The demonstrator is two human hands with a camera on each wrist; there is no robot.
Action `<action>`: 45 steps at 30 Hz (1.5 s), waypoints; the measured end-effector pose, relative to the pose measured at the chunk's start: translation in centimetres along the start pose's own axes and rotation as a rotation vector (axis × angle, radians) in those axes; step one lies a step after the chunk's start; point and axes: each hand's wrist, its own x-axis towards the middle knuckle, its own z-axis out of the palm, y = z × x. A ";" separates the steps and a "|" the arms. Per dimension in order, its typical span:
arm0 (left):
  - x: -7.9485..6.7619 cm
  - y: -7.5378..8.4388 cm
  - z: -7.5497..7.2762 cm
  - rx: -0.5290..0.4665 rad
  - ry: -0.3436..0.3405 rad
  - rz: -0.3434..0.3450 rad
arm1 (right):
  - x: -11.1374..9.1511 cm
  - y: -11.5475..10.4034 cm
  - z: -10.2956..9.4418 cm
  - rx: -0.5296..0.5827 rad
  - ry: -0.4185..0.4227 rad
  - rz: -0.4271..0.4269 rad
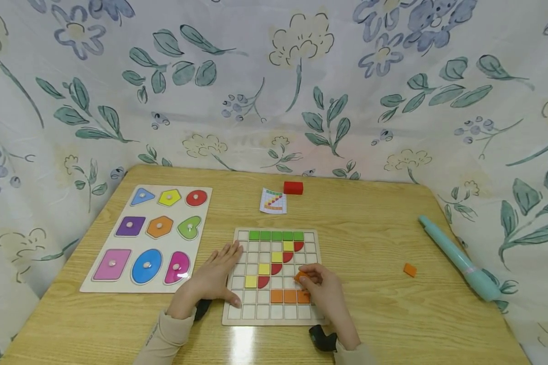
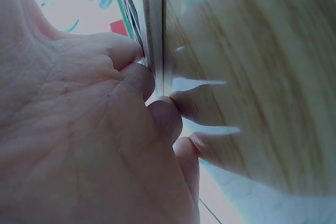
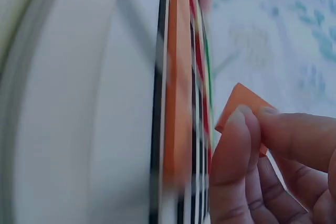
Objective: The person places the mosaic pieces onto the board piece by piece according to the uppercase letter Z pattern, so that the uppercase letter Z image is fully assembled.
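Observation:
A square-celled wooden grid board (image 1: 251, 317) lies on the table, with green squares (image 1: 276, 235) along its top row. Yellow squares (image 1: 264, 269) and red quarter-round tiles (image 1: 276, 269) step diagonally down to the left. Orange squares (image 1: 284, 296) sit in a lower row. My left hand (image 1: 214, 276) rests at the board's left edge, fingers spread and thumb near the lower corner. Over the board's right side, my right hand (image 1: 324, 291) pinches an orange square tile (image 3: 244, 103) between thumb and fingers, raised above the board in the right wrist view.
A small pattern card (image 1: 273, 201) lies behind the board beside a red block (image 1: 294, 188). To the left is a shape puzzle board (image 1: 137, 238) with knobbed pieces. One loose orange tile (image 1: 410, 269) and a teal pen-shaped object (image 1: 458, 258) lie at the right.

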 end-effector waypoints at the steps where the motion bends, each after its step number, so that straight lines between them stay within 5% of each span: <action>1: 0.0 0.0 0.0 0.001 0.001 0.000 | 0.0 -0.4 0.6 0.007 -0.033 -0.023; 11: 0.4 0.2 0.0 0.017 0.002 -0.002 | -0.8 -2.2 4.6 -0.217 -0.168 -0.188; 24: 0.4 0.3 -0.3 0.005 0.006 -0.003 | -0.2 -1.9 4.4 -0.353 -0.166 -0.319; 28: 0.4 0.4 -0.3 0.003 0.007 0.005 | 0.3 -1.2 2.8 -0.238 -0.095 -0.264; 33: 0.5 0.4 -0.2 0.014 0.011 0.015 | 1.1 0.0 -1.1 -0.108 0.145 -0.118; 37: 0.4 0.3 0.0 0.014 0.012 0.011 | 1.6 1.9 -5.1 -0.091 0.299 -0.010; 45: 0.1 -0.1 0.3 0.010 0.013 -0.001 | 1.2 5.0 -11.8 -0.090 0.468 0.124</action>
